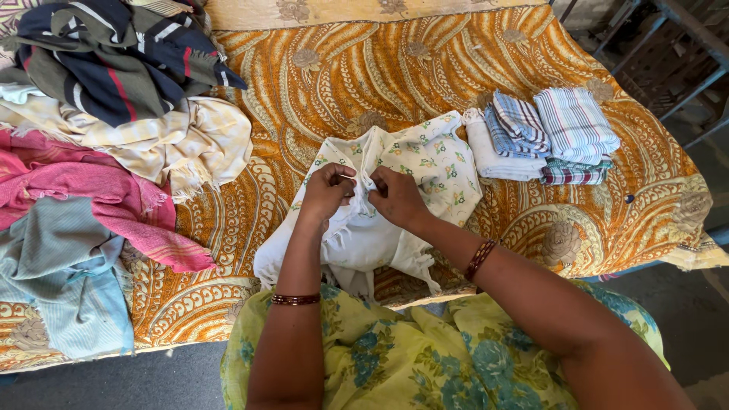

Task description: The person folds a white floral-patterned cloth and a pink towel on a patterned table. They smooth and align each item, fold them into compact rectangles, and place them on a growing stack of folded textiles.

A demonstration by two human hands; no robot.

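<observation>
A small white garment with a floral print lies spread on the orange patterned bedcover in front of me. My left hand and my right hand meet at the middle of the garment's front, both pinching the fabric there between fingers and thumbs. The hands almost touch each other. The garment's lower edge hangs over the near side of the bed. Dark bangles sit on both wrists.
A heap of unfolded cloths lies at the left: dark striped, cream, pink, pale blue-grey. Folded checked and striped cloths are stacked at the right. A metal frame stands beyond the bed's right corner.
</observation>
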